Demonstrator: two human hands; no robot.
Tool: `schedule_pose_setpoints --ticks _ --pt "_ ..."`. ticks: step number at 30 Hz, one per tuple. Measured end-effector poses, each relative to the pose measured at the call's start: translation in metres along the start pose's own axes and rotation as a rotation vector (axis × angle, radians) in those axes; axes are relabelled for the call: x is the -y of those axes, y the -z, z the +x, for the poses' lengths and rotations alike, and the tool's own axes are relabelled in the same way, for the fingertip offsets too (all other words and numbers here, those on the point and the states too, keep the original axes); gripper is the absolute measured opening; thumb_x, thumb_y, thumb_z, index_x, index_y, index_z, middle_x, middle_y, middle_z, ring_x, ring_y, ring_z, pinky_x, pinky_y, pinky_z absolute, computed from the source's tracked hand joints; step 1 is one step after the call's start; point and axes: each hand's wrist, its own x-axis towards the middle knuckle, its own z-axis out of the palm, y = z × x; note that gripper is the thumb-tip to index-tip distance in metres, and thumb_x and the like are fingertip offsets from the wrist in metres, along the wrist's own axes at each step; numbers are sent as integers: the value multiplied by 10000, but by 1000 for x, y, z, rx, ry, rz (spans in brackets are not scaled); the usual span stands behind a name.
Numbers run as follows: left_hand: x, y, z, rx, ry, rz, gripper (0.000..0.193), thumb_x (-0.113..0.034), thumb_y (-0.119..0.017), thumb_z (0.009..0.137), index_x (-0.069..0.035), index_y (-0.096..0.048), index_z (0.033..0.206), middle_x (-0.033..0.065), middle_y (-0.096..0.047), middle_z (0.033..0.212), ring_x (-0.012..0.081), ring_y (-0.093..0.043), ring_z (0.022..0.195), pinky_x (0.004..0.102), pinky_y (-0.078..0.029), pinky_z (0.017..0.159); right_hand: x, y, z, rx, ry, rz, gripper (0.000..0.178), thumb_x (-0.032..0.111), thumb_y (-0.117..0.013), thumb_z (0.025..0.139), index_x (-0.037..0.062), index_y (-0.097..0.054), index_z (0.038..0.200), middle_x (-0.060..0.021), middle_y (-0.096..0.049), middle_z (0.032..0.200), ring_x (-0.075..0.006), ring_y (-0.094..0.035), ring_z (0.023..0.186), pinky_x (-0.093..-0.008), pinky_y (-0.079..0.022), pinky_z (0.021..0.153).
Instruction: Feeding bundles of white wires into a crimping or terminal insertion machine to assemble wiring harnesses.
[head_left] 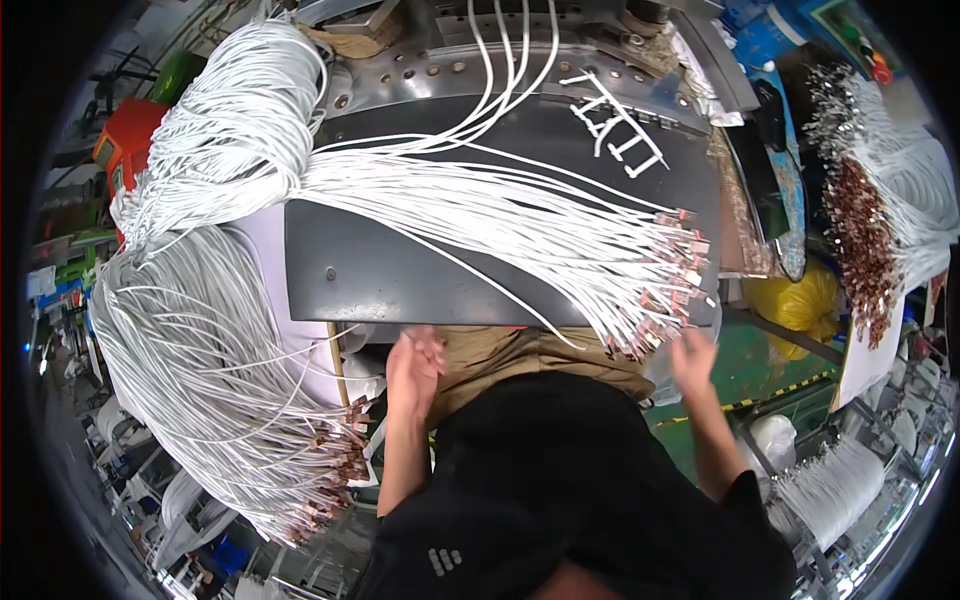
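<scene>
A large bundle of white cables [470, 205] lies across the dark metal worktable [400, 285], its copper-coloured connector ends [668, 285] fanned out at the right. Just past the near edge of the table, my left hand [415, 365] is held with loosely bent fingers and nothing in it. My right hand [693, 362] hovers by the near right corner, close to the connector ends, fingers slightly apart; I see no cable in its grasp. A white plastic sprue [618, 130] with short side branches rests toward the back right of the table.
A coiled heap of white cable [235, 110] stands at the back left. Below it, another bundle [200, 370] hangs over a pale board. Metal machine parts [430, 70] line the back. At right are more cable bundles [915, 190] and a yellow bag [800, 305].
</scene>
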Motion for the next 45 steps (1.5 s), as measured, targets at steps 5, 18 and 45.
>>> schedule_pose_setpoints --ticks 5,18,45 --pt "-26 6 7 -349 -303 303 326 -288 -555 1004 -55 -628 788 46 -626 689 123 -578 636 272 -442 603 70 -57 21 -18 -496 782 374 138 -720 851 -3 -592 1172 -129 -684 1113 -222 -652 929 -396 -563 802" --pt "8 40 7 -227 -170 375 360 -335 -517 1035 -36 -678 915 45 -697 836 114 -633 755 250 -497 733 -122 -49 0 236 281 -42 411 302 -678 895 18 -617 1186 -197 -679 1125 -340 -645 990 -422 -564 791" --pt "-34 -178 23 560 -1153 1804 741 -515 -694 829 -112 -495 1418 172 -441 1479 334 -329 1445 552 -247 1170 172 71 173 232 397 269 218 162 -625 939 -25 -735 963 -147 -695 1098 -238 -654 1008 -351 -491 891"
